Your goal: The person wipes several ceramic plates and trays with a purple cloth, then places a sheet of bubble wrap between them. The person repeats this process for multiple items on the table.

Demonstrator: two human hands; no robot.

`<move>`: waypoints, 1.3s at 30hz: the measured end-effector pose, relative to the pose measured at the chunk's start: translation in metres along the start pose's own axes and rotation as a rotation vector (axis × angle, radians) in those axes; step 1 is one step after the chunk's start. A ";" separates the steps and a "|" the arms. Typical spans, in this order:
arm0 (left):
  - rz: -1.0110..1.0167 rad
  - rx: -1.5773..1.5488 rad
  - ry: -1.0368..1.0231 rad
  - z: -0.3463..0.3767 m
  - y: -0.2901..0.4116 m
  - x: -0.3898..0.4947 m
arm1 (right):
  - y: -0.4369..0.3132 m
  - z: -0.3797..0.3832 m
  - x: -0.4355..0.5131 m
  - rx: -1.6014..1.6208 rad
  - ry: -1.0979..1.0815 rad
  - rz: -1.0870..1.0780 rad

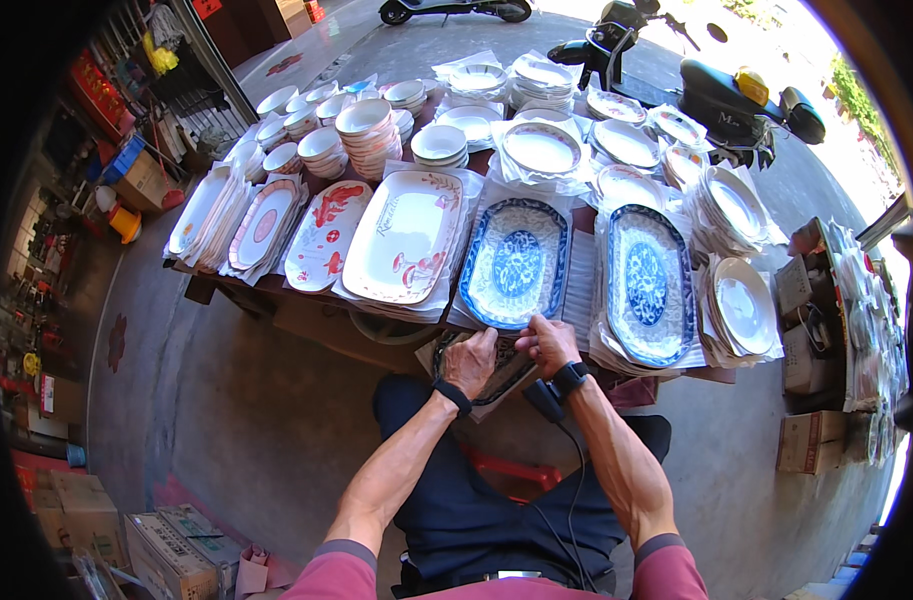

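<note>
Both my hands are at the table's near edge, just below a blue-and-white patterned ceramic platter (pixel 515 262) on a paper-lined stack. My left hand (pixel 470 362) is bent, fingers curled, over a dark-patterned dish (pixel 506 373) lying lower, in front of my knees; whether it grips anything is hidden. My right hand (pixel 549 343) has its thumb and fingers together near the platter's lower rim; I cannot tell if something thin is between them. A second blue-and-white platter (pixel 650 285) lies to the right. Left of the hands is a large white platter with mushroom decoration (pixel 404 236).
Stacked bowls (pixel 368 135) and plates (pixel 542 146) cover the table's far part. Round plates (pixel 743 306) stand at its right end. A red plastic stool (pixel 515 474) shows between my legs. Cardboard boxes (pixel 172 559) sit lower left, a motor scooter (pixel 726 105) beyond the table. A cable (pixel 576 480) hangs by my right forearm.
</note>
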State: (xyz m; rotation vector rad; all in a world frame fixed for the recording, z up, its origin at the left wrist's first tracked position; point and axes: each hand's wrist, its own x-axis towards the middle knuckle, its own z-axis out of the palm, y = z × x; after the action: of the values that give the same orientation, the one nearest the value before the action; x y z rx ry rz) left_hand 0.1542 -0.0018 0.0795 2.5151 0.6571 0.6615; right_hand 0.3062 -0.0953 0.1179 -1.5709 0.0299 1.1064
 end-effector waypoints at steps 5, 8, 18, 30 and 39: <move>0.014 -0.007 0.029 0.001 -0.003 -0.002 | 0.007 -0.001 0.005 0.007 0.001 -0.014; 0.002 -0.010 0.028 0.002 -0.004 -0.004 | 0.012 -0.002 0.008 -0.001 0.004 -0.014; -0.027 -0.264 0.071 0.007 -0.006 -0.015 | 0.037 -0.014 0.013 -0.038 -0.025 -0.115; -0.640 -0.904 -0.079 -0.028 0.005 -0.002 | 0.061 -0.053 0.000 0.090 0.073 -0.121; -0.770 -0.928 -0.068 -0.008 0.000 0.020 | 0.059 -0.041 0.006 -0.043 0.086 -0.223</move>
State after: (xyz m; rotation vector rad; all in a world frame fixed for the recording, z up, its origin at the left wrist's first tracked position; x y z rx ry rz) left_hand 0.1651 0.0112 0.0918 1.2879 0.9307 0.4266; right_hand 0.3016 -0.1444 0.0654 -1.6167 -0.1099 0.8702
